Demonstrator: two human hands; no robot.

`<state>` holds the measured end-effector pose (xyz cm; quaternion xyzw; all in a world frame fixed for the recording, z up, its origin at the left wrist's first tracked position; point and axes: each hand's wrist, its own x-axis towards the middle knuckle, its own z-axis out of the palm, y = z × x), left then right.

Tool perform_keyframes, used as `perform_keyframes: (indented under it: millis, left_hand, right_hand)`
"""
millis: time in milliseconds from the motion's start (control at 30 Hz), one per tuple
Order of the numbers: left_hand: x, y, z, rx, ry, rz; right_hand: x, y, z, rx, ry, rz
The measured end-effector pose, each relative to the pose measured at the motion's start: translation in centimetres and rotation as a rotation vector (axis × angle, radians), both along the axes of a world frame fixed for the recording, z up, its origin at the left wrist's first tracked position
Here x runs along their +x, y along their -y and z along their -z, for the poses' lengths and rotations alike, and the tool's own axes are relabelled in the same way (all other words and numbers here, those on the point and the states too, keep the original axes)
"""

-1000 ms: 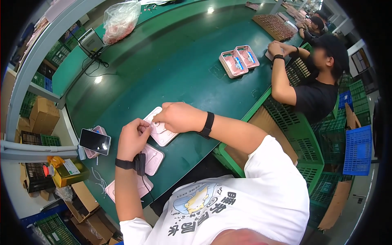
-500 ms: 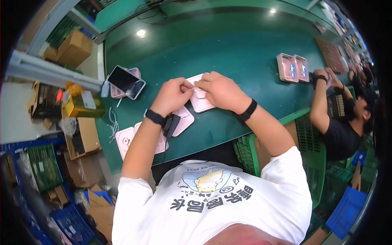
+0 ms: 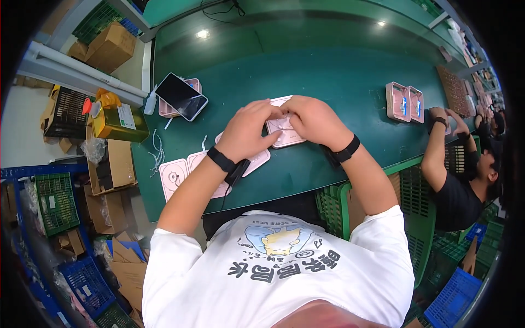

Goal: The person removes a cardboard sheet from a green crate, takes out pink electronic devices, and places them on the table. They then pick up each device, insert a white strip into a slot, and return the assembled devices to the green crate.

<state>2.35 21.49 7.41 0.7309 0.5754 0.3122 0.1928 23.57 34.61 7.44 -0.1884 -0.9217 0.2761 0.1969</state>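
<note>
A pale pink rounded panel (image 3: 288,139) with small raised parts lies on the green table between my hands. My left hand (image 3: 252,128) rests over its left side, thumb stretched onto the surface and apart from the fingers, which reach toward the upper part. Across the upper right of the panel, my right hand (image 3: 318,121) curls its fingers down, gripping there; its fingertips are partly hidden. Beneath my left wrist lie more pink panels, one with a round fitting (image 3: 174,177); another panel (image 3: 258,162) sits partly under that wrist.
A smartphone (image 3: 182,97) lies on pink cases at the left, near white strings (image 3: 157,154). Two open pink cases (image 3: 404,102) stand to the right. Beyond them a co-worker (image 3: 456,175) works at the table. A green crate (image 3: 415,218) stands by its front edge.
My left hand has gone from a pinch to a spread thumb and fingers over the panel. My right hand stays on the panel's upper right. The whole view has shifted slightly.
</note>
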Motion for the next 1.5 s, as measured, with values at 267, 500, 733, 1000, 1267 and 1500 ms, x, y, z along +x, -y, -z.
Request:
perform_keyframes:
  millis: [267, 500, 733, 1000, 1267, 1500]
  left_hand:
    - [1.3, 1.3, 0.8, -0.019, 0.000, -0.059]
    - [1.1, 1.5, 1.1, -0.049, 0.019, -0.073]
    - [1.3, 1.9, 0.6, -0.069, -0.167, -0.078]
    - [1.3, 1.5, 0.6, 0.071, -0.215, 0.013]
    - [1.8, 1.6, 0.4, 0.071, -0.275, -0.008]
    - [2.9, 1.5, -0.5, 0.132, -0.556, -0.031]
  right_hand:
    - [-0.6, 1.7, 0.4, -0.060, -0.062, 0.055]
    - [0.3, 0.0, 0.7, -0.188, -0.039, 0.084]
    - [1.1, -0.9, -0.1, -0.171, -0.005, 0.056]
    - [0.5, -1.8, 1.2, -0.119, -0.059, 0.055]
    - [0.8, -3.4, 2.5, -0.240, -0.078, -0.015]
    - [0.4, -4.5, 2.4, -0.377, -0.028, -0.010]
